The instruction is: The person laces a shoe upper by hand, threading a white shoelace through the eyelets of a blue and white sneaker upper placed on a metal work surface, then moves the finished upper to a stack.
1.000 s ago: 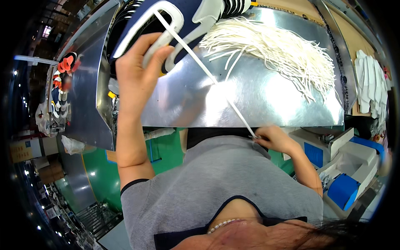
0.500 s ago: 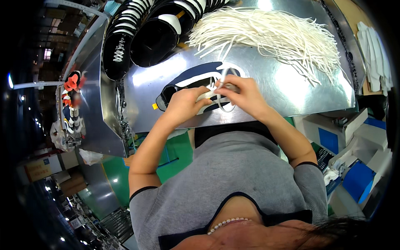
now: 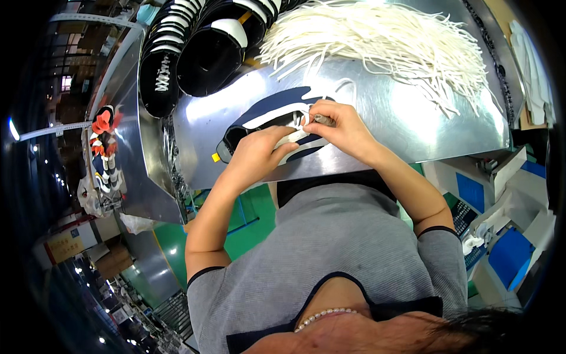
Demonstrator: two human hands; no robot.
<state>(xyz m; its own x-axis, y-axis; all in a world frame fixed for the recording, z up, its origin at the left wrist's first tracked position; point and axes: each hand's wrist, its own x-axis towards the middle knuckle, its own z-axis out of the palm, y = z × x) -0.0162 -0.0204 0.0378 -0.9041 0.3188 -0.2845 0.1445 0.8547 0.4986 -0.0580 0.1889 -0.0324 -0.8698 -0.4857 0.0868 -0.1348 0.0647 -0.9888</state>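
A navy and white shoe upper [image 3: 265,111] lies on the metal table in front of me, its toe end pointing right. My left hand [image 3: 259,152] is closed on the near edge of its lace opening, thumb and fingers gripping it. Over the eyelets, my right hand [image 3: 345,131] pinches a white shoelace [image 3: 354,88], which loops out beyond the knuckles onto the table. A short grey-brown rod [image 3: 324,120], perhaps a tool handle, is also tucked in my right fingers. The fingertips hide where the lace meets the upper.
A heap of loose white laces [image 3: 377,41] covers the far side of the metal table [image 3: 200,141]. Black and white shoe uppers [image 3: 209,62] stand in rows at the far left. Open boxes with blue panels [image 3: 510,256] are at my right; shoes hang on a rack [image 3: 105,150] at left.
My right hand has drawn in closer to the eyelets, and the lace loop that hung in front of it now lies beyond it. My left hand stays on the upper.
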